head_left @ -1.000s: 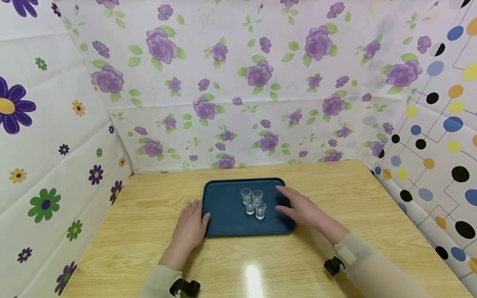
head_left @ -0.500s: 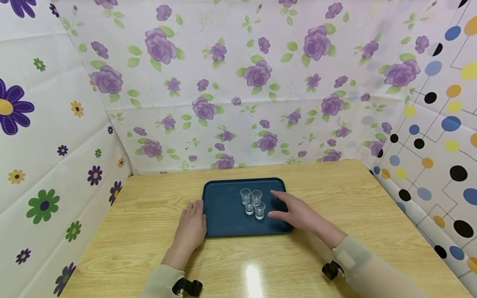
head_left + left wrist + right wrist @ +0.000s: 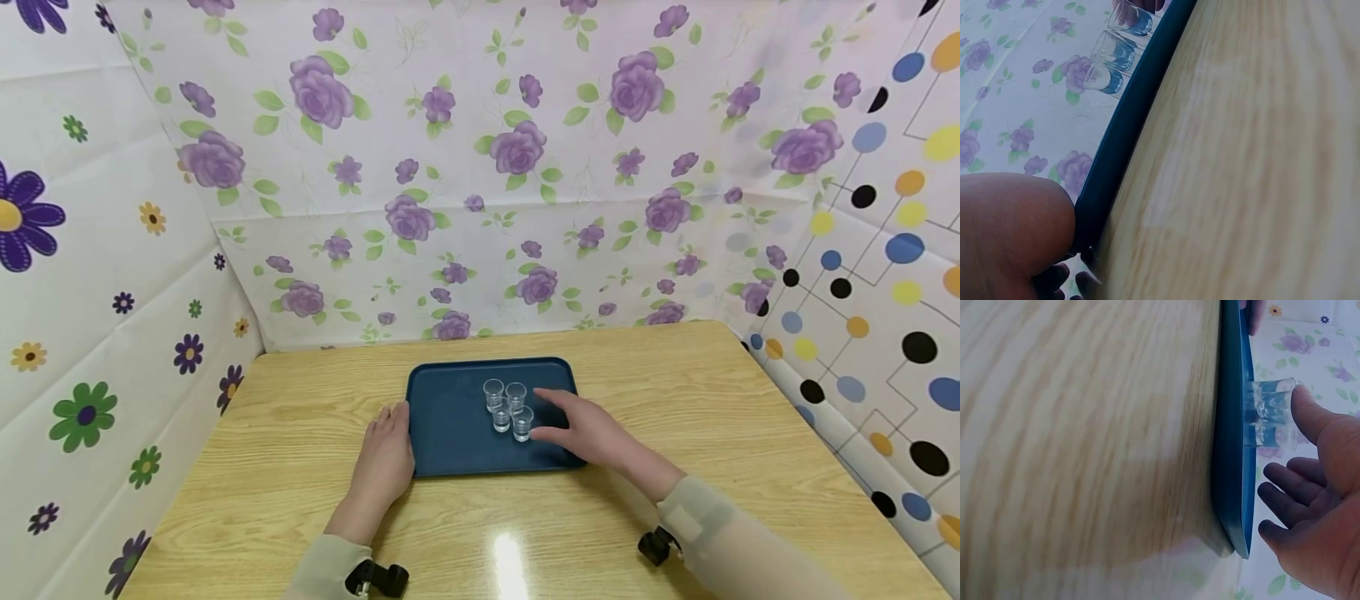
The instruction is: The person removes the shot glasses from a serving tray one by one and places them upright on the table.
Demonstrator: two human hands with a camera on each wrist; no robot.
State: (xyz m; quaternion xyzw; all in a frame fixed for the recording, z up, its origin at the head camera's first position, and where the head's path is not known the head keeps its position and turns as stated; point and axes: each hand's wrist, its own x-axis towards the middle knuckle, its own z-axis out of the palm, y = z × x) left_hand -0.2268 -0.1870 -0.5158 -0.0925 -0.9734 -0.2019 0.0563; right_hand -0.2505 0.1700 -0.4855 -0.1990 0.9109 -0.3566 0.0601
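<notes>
Glasses stand upright at nine o'clock from the nearer right hand, fingers spread, empty; left hand, fingers extended, touches tray.

Glasses on tray on table

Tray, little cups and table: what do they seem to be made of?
Tray: probably plastic, matte dark blue; smooth, even colour and rounded corners.
Cups: clear and glossy, glass or plastic; the blue shows through.
Table: wood or wood-look laminate; grain shows, and a bright reflection suggests gloss.
</notes>
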